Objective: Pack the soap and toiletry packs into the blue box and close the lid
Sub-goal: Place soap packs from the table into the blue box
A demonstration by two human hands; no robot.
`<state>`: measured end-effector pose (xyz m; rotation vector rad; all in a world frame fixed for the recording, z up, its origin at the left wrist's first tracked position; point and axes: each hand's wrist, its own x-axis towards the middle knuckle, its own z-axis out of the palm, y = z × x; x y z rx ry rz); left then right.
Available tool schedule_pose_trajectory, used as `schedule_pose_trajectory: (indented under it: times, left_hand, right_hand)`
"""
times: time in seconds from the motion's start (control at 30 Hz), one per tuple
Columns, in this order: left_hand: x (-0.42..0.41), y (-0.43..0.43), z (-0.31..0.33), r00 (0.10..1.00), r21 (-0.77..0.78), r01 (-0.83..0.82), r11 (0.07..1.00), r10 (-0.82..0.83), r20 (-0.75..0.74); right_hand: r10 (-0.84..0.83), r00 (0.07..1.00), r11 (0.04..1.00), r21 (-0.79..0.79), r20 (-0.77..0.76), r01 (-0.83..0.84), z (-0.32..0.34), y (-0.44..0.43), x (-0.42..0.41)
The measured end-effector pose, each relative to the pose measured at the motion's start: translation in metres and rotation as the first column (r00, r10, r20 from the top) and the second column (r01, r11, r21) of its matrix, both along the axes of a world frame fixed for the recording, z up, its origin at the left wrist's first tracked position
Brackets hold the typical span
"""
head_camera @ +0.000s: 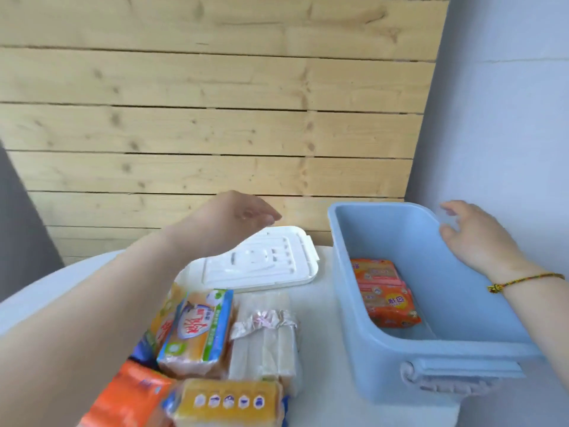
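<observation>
The blue box [381, 359] stands open on the right of the white table, with two orange soap packs [385, 291] lying on its floor. My right hand [474, 238] rests on the box's far right rim, fingers spread. My left hand [234, 220] hovers empty, fingers loosely curled, above the white lid [277, 266], which lies flat behind the pile. In front of me lie a yellow-and-blue soap pack [197, 331], a clear pack of white bars [268, 343], an orange pack [126, 396] and a yellow pack [228, 402].
The white table [323, 396] is round and its edge curves away at the left. A wooden plank wall [215, 118] stands close behind the table. A pale wall [508, 118] rises right behind the box.
</observation>
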<state>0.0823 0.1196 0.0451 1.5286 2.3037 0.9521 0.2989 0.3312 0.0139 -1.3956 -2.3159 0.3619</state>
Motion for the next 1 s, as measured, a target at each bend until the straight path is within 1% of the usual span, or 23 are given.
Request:
schedule_pose_trajectory:
  times: [0.03, 0.13, 0.23, 0.3, 0.37, 0.43, 0.47, 0.53, 0.57, 0.63, 0.67, 0.73, 0.8, 0.83, 0.9, 0.97, 1.0]
  left_hand:
    - [-0.009, -0.023, -0.007, 0.998, 0.021, -0.066, 0.998, 0.066, 0.009]
    - [-0.027, -0.083, -0.03, 0.968, 0.036, -0.248, 0.968, 0.247, 0.039]
    - [-0.032, -0.133, -0.061, 0.924, 0.046, -0.383, 0.923, 0.381, 0.041]
    - [-0.031, -0.157, -0.083, 0.904, 0.061, -0.428, 0.902, 0.426, 0.035]
    - [-0.029, -0.179, -0.104, 0.896, 0.149, -0.44, 0.886, 0.443, 0.017]
    - [-0.028, -0.195, -0.121, 0.882, 0.261, -0.461, 0.848, 0.47, 0.03]
    - [-0.028, -0.205, -0.129, 0.87, 0.292, -0.482, 0.826, 0.49, 0.049]
    - [-0.026, -0.218, -0.143, 0.852, 0.272, -0.518, 0.811, 0.519, 0.076]
    - [-0.025, -0.223, -0.148, 0.848, 0.222, -0.528, 0.82, 0.525, 0.078]
    - [-0.024, -0.231, -0.155, 0.863, 0.115, -0.505, 0.855, 0.501, 0.063]
    - [-0.025, -0.233, -0.158, 0.875, 0.087, -0.483, 0.871, 0.479, 0.067]
    - [-0.028, -0.235, -0.158, 0.889, 0.055, -0.456, 0.888, 0.452, 0.073]
    - [-0.033, -0.237, -0.147, 0.895, 0.034, -0.447, 0.894, 0.446, 0.035]
    - [-0.037, -0.238, -0.139, 0.885, 0.024, -0.466, 0.884, 0.466, 0.02]
    - [-0.051, -0.235, -0.118, 0.845, 0.041, -0.534, 0.844, 0.533, 0.035]
    - [-0.075, -0.226, -0.099, 0.81, 0.073, -0.587, 0.807, 0.581, 0.081]
    - [-0.09, -0.219, -0.094, 0.809, 0.057, -0.586, 0.808, 0.58, 0.093]
  right_hand:
    - [0.015, 0.999, 0.999, 0.036, -0.052, -0.014, 0.005, -0.008, -0.003]
    - [0.13, 0.972, 0.991, 0.052, -0.194, -0.122, 0.019, -0.043, -0.018]
    - [0.31, 0.89, 0.949, 0.051, -0.333, -0.311, 0.026, -0.101, -0.045]
    - [0.426, 0.833, 0.889, -0.009, -0.354, -0.459, 0.021, -0.146, -0.063]
    - [0.519, 0.793, 0.816, -0.09, -0.319, -0.571, 0.001, -0.188, -0.084]
    - [0.572, 0.776, 0.772, -0.144, -0.266, -0.619, -0.024, -0.221, -0.104]
    - [0.589, 0.771, 0.759, -0.163, -0.242, -0.631, -0.037, -0.237, -0.115]
    - [0.608, 0.771, 0.753, -0.172, -0.188, -0.636, -0.06, -0.261, -0.133]
    - [0.617, 0.77, 0.753, -0.162, -0.161, -0.637, -0.068, -0.269, -0.14]
    - [0.622, 0.769, 0.756, -0.139, -0.148, -0.639, -0.075, -0.282, -0.153]
    - [0.615, 0.775, 0.762, -0.141, -0.148, -0.632, -0.075, -0.287, -0.16]
    - [0.591, 0.794, 0.778, -0.158, -0.142, -0.608, -0.072, -0.291, -0.172]
    - [0.607, 0.788, 0.776, -0.141, -0.1, -0.615, -0.071, -0.291, -0.185]
    - [0.631, 0.773, 0.765, -0.117, -0.065, -0.634, -0.072, -0.291, -0.191]
    - [0.671, 0.742, 0.737, -0.1, -0.012, -0.668, -0.077, -0.292, -0.2]
    - [0.676, 0.737, 0.73, -0.113, -0.027, -0.674, -0.084, -0.292, -0.202]
    - [0.673, 0.738, 0.732, -0.1, -0.04, -0.674, -0.088, -0.292, -0.202]
